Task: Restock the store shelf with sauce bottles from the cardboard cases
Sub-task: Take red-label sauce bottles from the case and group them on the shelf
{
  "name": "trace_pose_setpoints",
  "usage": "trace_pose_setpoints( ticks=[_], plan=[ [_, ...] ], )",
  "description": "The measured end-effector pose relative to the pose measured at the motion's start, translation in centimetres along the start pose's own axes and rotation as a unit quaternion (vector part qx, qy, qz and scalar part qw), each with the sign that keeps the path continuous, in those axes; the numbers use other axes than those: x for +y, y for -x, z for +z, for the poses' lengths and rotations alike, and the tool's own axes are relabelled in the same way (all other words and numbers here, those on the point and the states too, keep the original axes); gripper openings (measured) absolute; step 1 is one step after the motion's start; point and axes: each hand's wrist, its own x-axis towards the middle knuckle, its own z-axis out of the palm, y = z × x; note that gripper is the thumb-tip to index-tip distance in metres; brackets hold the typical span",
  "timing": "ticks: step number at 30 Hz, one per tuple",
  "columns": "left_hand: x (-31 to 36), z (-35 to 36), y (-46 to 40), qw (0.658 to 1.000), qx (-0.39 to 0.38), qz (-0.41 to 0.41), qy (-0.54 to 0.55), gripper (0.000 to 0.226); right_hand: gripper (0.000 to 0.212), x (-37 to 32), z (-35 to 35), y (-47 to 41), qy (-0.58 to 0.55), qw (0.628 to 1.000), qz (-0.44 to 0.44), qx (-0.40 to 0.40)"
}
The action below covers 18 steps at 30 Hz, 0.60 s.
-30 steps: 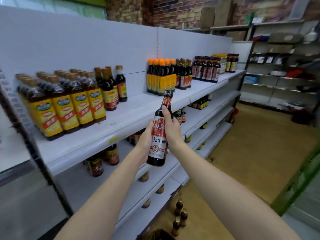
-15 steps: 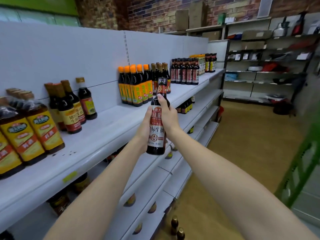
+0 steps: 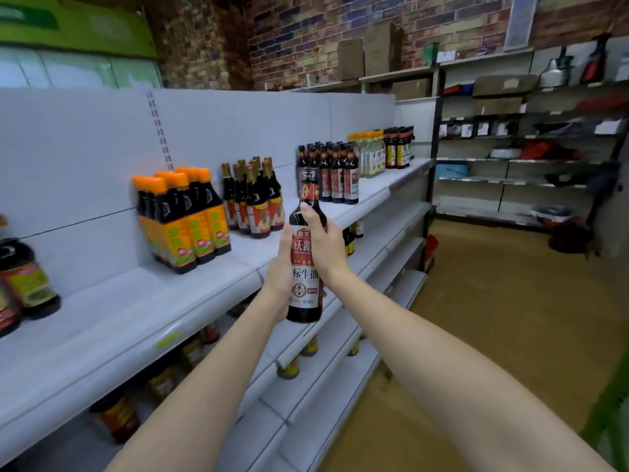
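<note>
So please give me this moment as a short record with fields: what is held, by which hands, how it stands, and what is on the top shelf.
held item: dark sauce bottle with red and white label
left hand: grips the bottle's lower body
right hand: grips the bottle's upper body
bottle pose: upright, in the air in front of the shelf edge
top shelf: orange-capped bottles, gold-capped bottles, dark red-labelled bottles
placed yet: no

One held bottle (image 3: 305,253), two hands (image 3: 282,270).
</note>
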Motion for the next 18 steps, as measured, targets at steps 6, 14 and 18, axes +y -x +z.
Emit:
trace_pose_setpoints(
  ticks=[6, 14, 18],
  plan=[
    [-1.3, 9.8, -8.0, 0.998, 0.041, 0.014, -0.043, 0.063, 0.024, 0.0, -9.1, -9.5, -0.012, 1.000, -0.005, 0.001],
    [-3.2, 15.5, -17.1, 0.996, 0.041, 0.013, -0.081, 0.068, 0.059, 1.9, -14.5, -18.2, -0.020, 0.999, 0.002, 0.029],
    [-4.4, 17.6, -23.1, 0.995, 0.031, 0.017, -0.091, 0.066, 0.042, 3.2, -16.8, -23.9, -0.013, 0.999, 0.024, 0.037]
  ],
)
